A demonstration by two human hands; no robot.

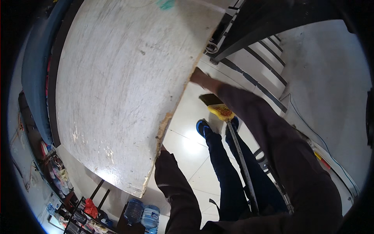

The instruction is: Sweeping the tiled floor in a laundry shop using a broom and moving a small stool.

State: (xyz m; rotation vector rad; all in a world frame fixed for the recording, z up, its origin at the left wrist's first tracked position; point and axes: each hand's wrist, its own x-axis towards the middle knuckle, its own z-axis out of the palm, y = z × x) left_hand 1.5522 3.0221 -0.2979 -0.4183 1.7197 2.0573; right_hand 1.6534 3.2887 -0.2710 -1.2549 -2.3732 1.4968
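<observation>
A large whitish, worn wooden board (125, 82) fills the left half of the head view, its near edge chipped down to bare wood. My right hand (199, 76) grips that edge higher up, its fingers hidden beneath the board. Lower along the same edge is my left hand (163, 148), almost wholly covered by the board, with only a little of it showing past the dark sleeve. A broom with a yellow head (221, 111) stands bristles up in front of my legs, its handle running down towards my body.
Stairs with dark edges (266, 65) rise at the right, beside a black structure (242, 38). A blue cushion-like thing (35, 79) lies beyond the board. Large water bottles (150, 216) and a cluttered rack (84, 216) stand below. A thin cable (312, 131) runs along the right.
</observation>
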